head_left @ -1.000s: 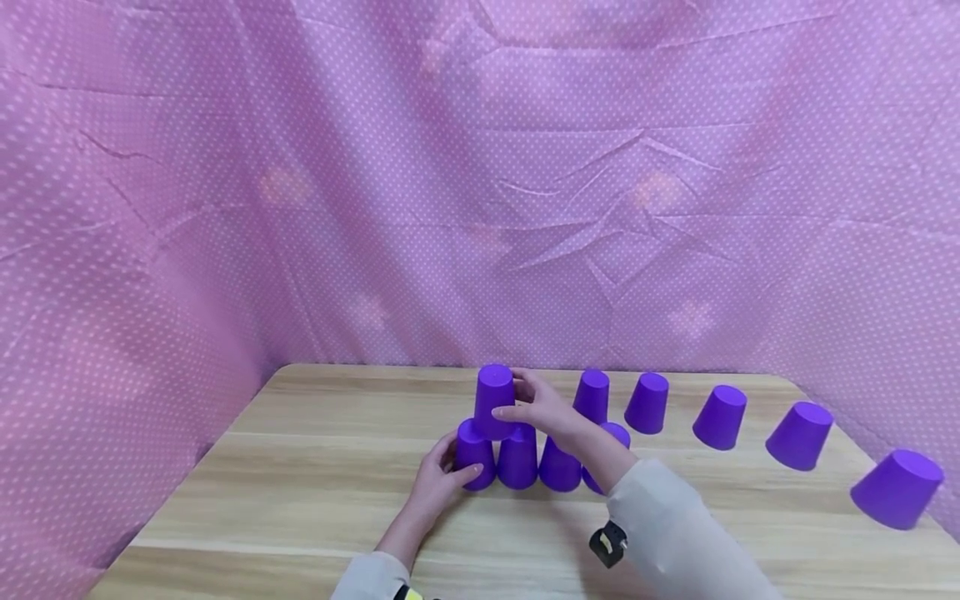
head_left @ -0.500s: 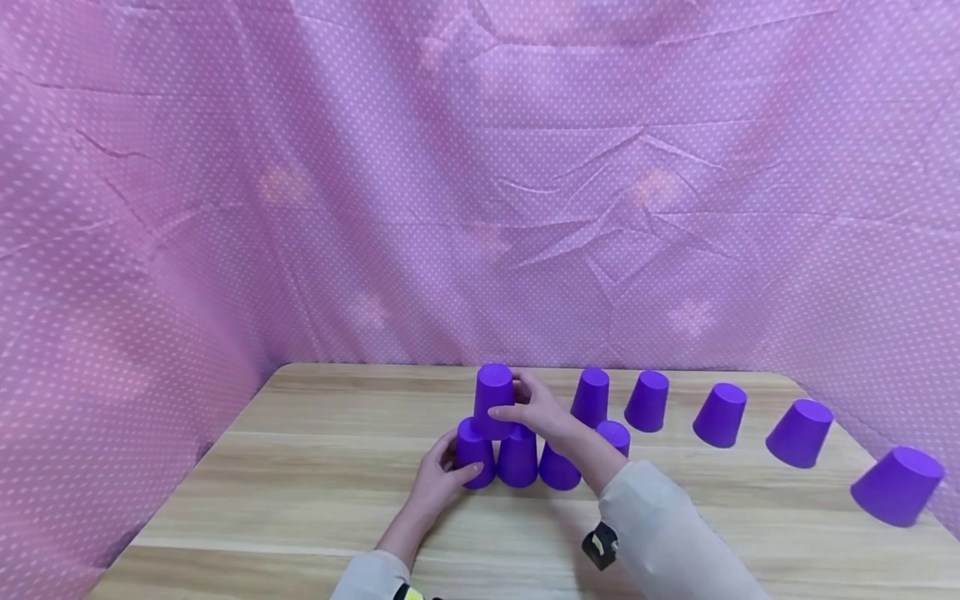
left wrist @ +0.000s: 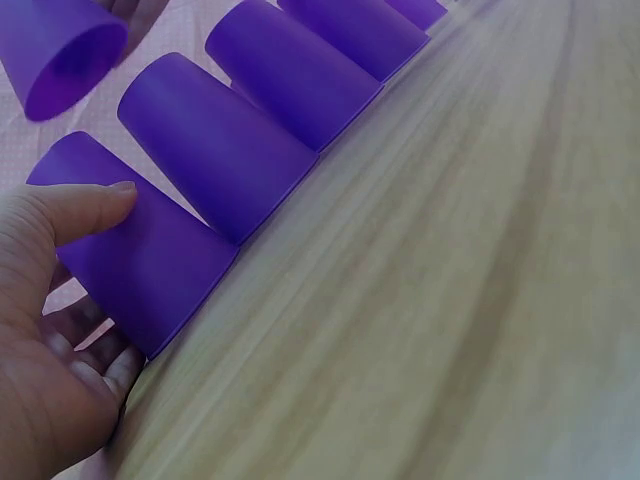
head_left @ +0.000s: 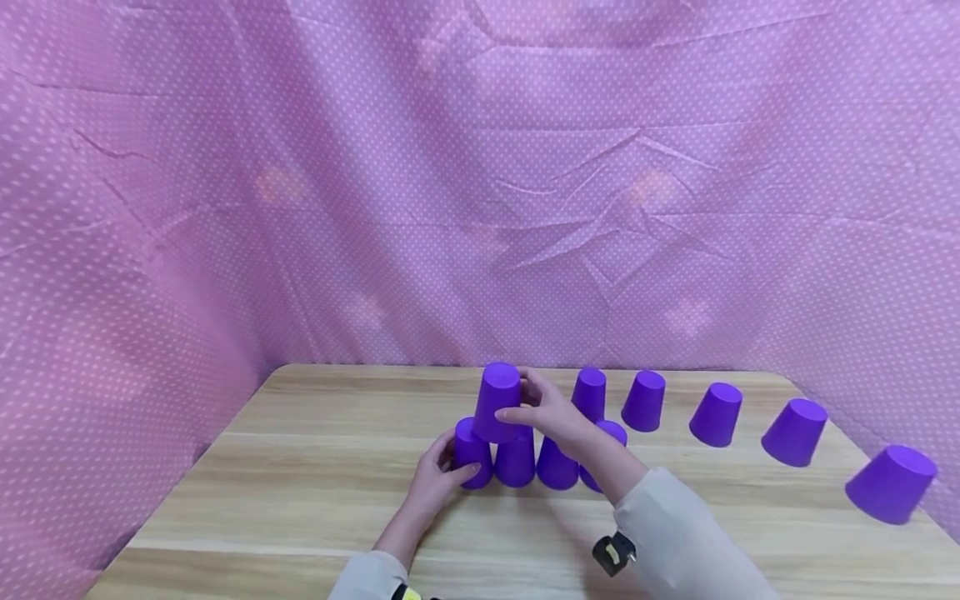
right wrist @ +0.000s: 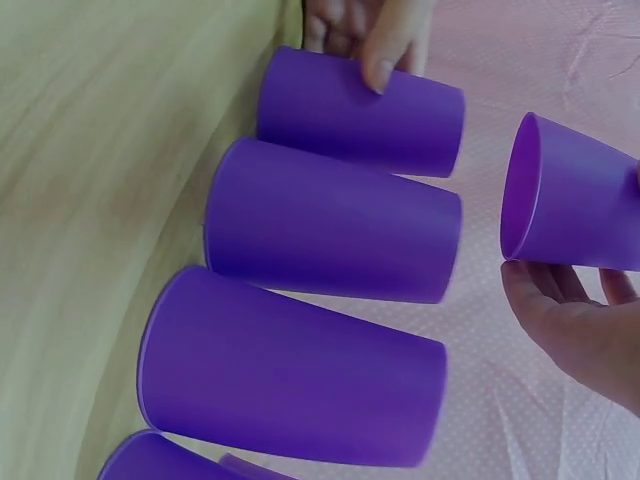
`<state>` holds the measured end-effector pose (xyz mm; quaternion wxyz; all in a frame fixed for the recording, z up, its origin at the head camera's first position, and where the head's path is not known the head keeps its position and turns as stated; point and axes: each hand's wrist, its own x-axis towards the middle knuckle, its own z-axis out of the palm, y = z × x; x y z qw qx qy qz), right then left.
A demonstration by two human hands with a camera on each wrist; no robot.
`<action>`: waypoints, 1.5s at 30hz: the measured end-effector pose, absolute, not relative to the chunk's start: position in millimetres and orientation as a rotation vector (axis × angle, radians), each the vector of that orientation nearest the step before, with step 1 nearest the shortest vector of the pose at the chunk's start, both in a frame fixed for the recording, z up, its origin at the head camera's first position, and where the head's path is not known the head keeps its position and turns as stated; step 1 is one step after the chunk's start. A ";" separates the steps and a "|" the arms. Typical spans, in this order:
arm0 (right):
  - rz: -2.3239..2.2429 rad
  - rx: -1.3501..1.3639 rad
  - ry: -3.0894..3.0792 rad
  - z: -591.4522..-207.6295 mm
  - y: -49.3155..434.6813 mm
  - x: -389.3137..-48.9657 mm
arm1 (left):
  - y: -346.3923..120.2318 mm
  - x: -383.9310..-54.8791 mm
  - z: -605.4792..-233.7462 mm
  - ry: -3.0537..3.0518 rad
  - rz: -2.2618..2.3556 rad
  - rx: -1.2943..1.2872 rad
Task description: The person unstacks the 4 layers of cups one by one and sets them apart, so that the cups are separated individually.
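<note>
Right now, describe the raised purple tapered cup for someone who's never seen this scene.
On the pale wood-grain table, find the nearer row of upside-down purple tapered cups. Above its left end, a bare right hand holds the raised purple tapered cup. Unlike its neighbours, it's off the table, its open rim clear of the cups below.

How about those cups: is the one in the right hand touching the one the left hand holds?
Apart. In the right wrist view, pink cloth shows between the upper cup and the lower cup in the left hand.
</note>
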<state>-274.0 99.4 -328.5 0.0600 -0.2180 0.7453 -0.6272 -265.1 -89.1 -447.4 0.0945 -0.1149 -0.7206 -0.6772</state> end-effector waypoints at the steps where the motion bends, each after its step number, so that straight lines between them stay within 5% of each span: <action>1: -1.895 -0.669 2.259 -327.6 101.4 -271.9 | -88.7 -265.1 -447.4 -2.147 -2.013 -0.325; 25: -1.993 -0.667 2.425 -324.0 197.8 -236.5 | -94.0 -259.5 -447.8 -2.181 -1.992 -0.246; 45: -1.808 -0.340 2.813 -350.8 306.7 -212.0 | -93.2 -261.4 -448.4 -2.182 -2.002 -0.214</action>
